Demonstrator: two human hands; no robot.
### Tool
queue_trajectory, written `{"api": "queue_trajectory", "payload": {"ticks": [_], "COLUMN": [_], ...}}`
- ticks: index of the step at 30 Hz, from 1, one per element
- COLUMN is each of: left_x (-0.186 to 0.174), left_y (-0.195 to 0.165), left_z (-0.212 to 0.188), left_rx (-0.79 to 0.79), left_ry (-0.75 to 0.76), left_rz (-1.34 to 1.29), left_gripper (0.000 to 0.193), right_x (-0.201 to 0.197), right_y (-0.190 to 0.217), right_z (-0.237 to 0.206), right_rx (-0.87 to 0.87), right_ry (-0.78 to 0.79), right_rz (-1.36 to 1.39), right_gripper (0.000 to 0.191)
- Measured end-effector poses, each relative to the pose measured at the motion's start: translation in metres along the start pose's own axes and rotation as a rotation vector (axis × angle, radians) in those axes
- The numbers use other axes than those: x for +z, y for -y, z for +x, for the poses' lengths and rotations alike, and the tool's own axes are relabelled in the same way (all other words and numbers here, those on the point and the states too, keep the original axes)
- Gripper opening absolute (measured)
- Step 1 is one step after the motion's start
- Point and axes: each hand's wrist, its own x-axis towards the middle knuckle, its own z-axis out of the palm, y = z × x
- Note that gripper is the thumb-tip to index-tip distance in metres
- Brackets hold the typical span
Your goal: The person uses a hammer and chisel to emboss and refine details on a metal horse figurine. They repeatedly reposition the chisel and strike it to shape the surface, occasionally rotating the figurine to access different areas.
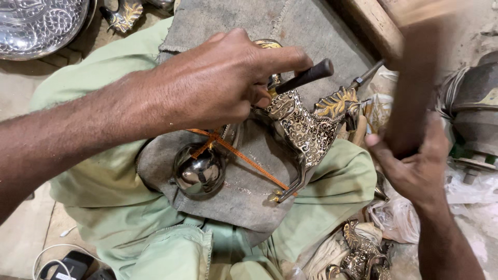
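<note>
Mallet (415,88) blurs at right, gripped in the right hand (415,171); the left hand (223,83) pinches a punch (303,78) against the horse (306,129) on the lap cloth (249,192). A glancing blow could skid the punch, scarring the horse or striking fingers.

Packaging: crumpled clear plastic bags (397,218) lie at the right, below the right hand, with more clear plastic wrap (474,189) at the right edge beside the machine base. One dark phone (70,267) rests at the bottom left, screen dark, beside a white cable. No labels or signs visible.
</note>
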Motion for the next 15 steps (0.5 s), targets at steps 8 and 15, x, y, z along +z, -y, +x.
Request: {"api": "queue_trajectory", "payload": {"ticks": [8, 15], "left_x": [0.0003, -0.0002], "left_y": [0.0005, -0.0017], "left_z": [-0.0017, -0.0011], "left_rx": [-0.053, -0.029], "left_ry": [0.014, -0.016], "left_rz": [0.009, 0.017], "left_gripper": [0.06, 0.059], "right_x": [-0.0023, -0.0085], "right_y": [0.0032, 0.0037], "right_z": [0.0049, 0.0072], "right_rx": [0.015, 0.126], "right_ry": [0.026, 0.091], "right_rz": [-0.01, 0.019], "right_gripper": [0.057, 0.049]}}
